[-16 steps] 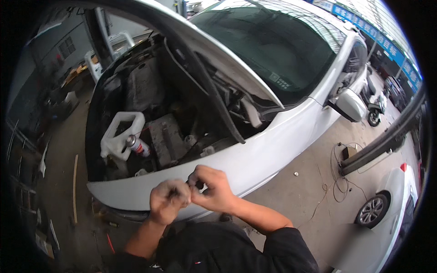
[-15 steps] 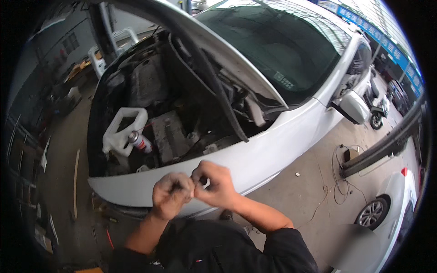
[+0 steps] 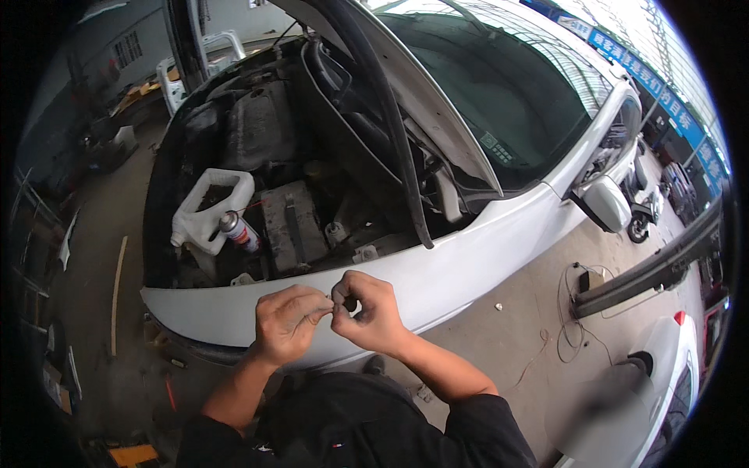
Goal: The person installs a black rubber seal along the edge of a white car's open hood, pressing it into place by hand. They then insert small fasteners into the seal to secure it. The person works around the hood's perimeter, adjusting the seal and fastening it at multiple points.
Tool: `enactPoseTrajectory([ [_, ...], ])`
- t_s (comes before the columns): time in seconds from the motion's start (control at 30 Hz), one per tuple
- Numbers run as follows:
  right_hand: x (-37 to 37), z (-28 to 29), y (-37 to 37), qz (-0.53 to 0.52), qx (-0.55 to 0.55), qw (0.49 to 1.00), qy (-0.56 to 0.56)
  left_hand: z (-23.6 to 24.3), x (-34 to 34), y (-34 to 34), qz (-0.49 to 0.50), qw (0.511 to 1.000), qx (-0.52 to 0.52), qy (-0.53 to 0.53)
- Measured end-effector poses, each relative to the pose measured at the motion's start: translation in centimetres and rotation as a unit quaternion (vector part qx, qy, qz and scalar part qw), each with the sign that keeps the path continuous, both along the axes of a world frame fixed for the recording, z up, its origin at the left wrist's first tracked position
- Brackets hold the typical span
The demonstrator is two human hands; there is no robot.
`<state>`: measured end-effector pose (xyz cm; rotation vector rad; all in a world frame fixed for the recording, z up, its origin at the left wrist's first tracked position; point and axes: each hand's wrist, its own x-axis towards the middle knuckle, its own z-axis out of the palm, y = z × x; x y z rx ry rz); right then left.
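Dark and very small, the part point(image 3: 341, 300) is pinched between the 2 hands, just in front of the near edge of the white fender point(image 3: 437, 273) and near the open engine bay point(image 3: 265, 179). The left hand point(image 3: 287, 321) is curled nearly closed, thumb and forefinger tips narrowed onto the part from the left. The right hand point(image 3: 373, 312) is also curled tight, with its fingers wrapped over the part from the right, so the 2 sets of fingertips touch.

Judging by the grip, the step is fine finger work on this small piece, and it would go best with the hands kept over the fender's edge and low, so that a slip drops the piece onto the floor nearby and not into the bay. One hand should hold it steady while the other does the turning or pulling.

Most of the part is hidden by fingers, so its shape is unclear. What shows seems to run roughly left to right, from one hand to the other; which end points where I cannot tell.

Farther off in the bay lie a white plastic jug point(image 3: 209, 210) and a spray can point(image 3: 238, 231), just beside each other.
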<state>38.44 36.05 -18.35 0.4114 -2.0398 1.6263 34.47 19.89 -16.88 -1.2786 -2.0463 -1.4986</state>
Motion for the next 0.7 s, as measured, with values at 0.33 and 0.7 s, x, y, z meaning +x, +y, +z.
enactPoseTrajectory([
  [0.33,-0.5,-2.2,-0.3,-0.112,0.046,0.982,-0.145,0.0,-0.7,-2.1,-0.085,0.988,0.052,-0.119],
  [0.7,-3.6,-5.6,9.5,-0.352,0.034,0.914,-0.200,-1.1,-6.8,7.3,-0.109,0.974,0.039,-0.194],
])
